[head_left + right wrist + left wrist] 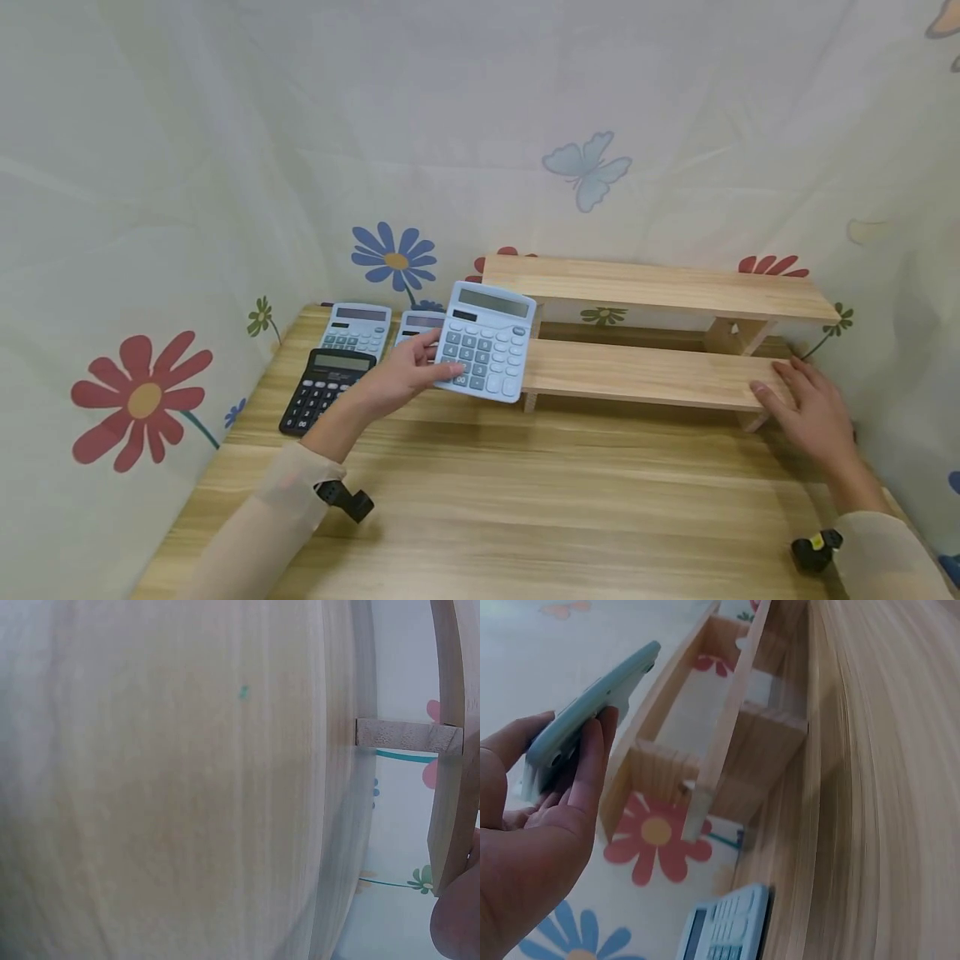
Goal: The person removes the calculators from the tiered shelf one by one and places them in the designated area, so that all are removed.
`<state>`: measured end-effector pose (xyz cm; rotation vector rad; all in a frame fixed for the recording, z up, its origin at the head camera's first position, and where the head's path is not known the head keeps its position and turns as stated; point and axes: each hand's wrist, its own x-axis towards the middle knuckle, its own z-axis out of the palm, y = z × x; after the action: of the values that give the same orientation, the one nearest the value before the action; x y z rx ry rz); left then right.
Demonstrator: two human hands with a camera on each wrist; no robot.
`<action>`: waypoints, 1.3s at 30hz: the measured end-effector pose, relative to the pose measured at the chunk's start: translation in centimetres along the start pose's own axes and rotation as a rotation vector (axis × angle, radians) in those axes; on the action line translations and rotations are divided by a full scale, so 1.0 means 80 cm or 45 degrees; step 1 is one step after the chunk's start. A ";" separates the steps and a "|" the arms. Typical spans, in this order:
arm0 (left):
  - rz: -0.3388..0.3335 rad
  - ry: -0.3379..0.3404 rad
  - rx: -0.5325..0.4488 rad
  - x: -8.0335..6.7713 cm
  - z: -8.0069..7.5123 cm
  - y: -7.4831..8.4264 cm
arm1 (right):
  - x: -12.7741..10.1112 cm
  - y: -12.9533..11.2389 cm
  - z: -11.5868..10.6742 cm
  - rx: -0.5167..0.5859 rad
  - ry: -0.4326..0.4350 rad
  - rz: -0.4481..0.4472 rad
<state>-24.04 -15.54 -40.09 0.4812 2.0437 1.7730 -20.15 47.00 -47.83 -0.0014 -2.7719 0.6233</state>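
My left hand (397,379) pinches a light blue desk calculator (504,346) by its left side, thumb across the keys. In the left wrist view the fingers support the calculator (592,701) from behind. It is held up in front of the left end of a two-tier wooden shelf (630,373), its keys and display facing the head camera. At the shelf's other end, my right hand (813,412) rests on the lower board with its fingers extended. Only part of a digit (461,919) shows in the right wrist view, beside the board's end.
Left of the shelf, a black calculator (302,404) lies in front of a light blue calculator (360,329). Another light blue calculator (420,321) is partly hidden behind my left hand. A flower-printed cloth (465,125) hangs behind the wooden table (562,500).
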 end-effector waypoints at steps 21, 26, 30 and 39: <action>-0.200 0.200 0.121 -0.045 -0.090 -0.047 | -0.001 0.000 0.002 0.027 -0.006 0.004; -0.255 0.218 0.087 -0.052 -0.093 -0.059 | -0.002 0.003 0.005 0.023 0.006 -0.001; -0.308 0.231 0.051 -0.059 -0.094 -0.072 | -0.001 0.004 0.006 0.028 0.007 -0.001; -0.363 0.205 0.019 -0.070 -0.088 -0.094 | 0.001 0.005 0.002 0.029 0.014 -0.012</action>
<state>-22.74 -25.45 -46.30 0.0460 2.1108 1.6706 -20.31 47.33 -48.07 0.0127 -2.7522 0.6505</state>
